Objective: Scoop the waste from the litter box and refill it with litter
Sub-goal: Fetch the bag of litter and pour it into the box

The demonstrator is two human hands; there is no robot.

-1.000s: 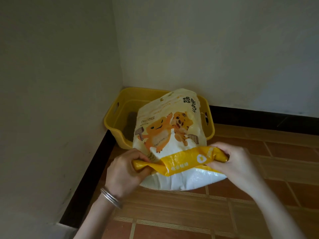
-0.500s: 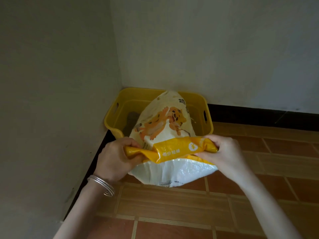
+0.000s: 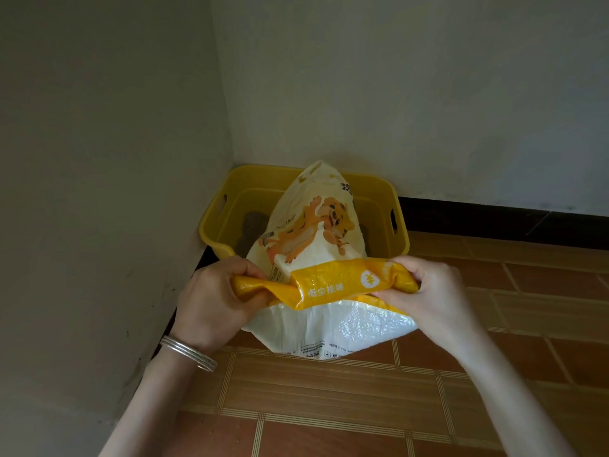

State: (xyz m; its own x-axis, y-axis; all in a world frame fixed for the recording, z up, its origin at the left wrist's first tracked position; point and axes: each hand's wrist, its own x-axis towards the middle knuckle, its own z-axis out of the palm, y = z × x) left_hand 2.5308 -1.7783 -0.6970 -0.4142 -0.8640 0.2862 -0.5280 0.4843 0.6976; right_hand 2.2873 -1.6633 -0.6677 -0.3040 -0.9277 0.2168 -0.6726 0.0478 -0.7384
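My left hand [image 3: 214, 298] is clenched round the 9 o'clock end of the yellow band [image 3: 333, 282] at the bottom of the litter bag [image 3: 316, 232]. My right hand [image 3: 431, 291] pinches the 3 o'clock end, fingers curled over the crumpled plastic. Both grips are firm, with the band bunched between them.

Over the last second I have raised that end of the bag and tipped it away from me. The printed front, which faced me almost flat, now slopes off towards 12 o'clock and looks narrower. More of the white base [image 3: 346, 328] hangs below my hands, clear of the tiled floor [image 3: 329, 390].

The bag's far end now reaches over the yellow litter box [image 3: 250, 199], which sits in the wall corner at 12 o'clock from my hands. Its near rim is hidden behind the bag. A patch of grey litter [image 3: 255, 222] shows on the box floor at about 10 o'clock of the bag. I cannot see the bag's mouth or any litter falling.

I judge this to be the refill step, with the pour starting or about to start. From here the base needs to go higher, while I keep the mouth inside the box walls so nothing spills on the tiles. A silver bracelet [image 3: 188, 352] sits on my left wrist.
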